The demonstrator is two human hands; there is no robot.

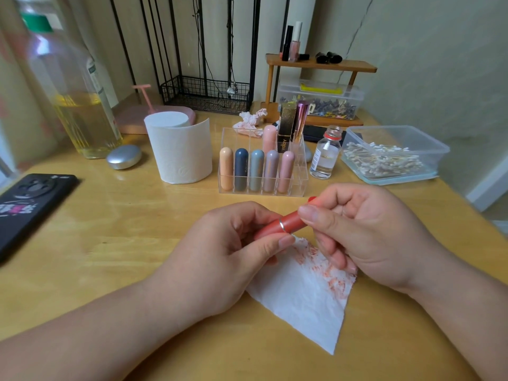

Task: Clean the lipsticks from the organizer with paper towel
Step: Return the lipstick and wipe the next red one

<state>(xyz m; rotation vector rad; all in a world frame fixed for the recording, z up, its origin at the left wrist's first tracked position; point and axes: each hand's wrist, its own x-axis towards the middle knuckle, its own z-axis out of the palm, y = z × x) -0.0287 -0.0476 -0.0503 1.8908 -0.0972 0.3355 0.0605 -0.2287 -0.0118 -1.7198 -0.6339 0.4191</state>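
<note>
One wide-angle view, worn on the person's head, looks forward and down across the table (115, 232). The near edge lies close beneath the lens, where both forearms (82, 339) enter. The organizer (301, 171) stands mid-frame, with the wall (426, 64) far behind.

The lipstick (288, 225) you hold is coral red with a silver ring. Your white towel (299, 303) carries orange-red smears along its far edge. In the clear organizer (301, 171), the front tubes (256, 170) run peach, navy, grey-blue, mauve and pink; behind them stand pale pink, black-and-gold and metallic magenta. Your table (123, 215) is honey-yellow wood with visible grain. The phone (30, 204) is black with a white-and-pink pixel pattern. The roll (181, 149) is white, faintly embossed.
</note>
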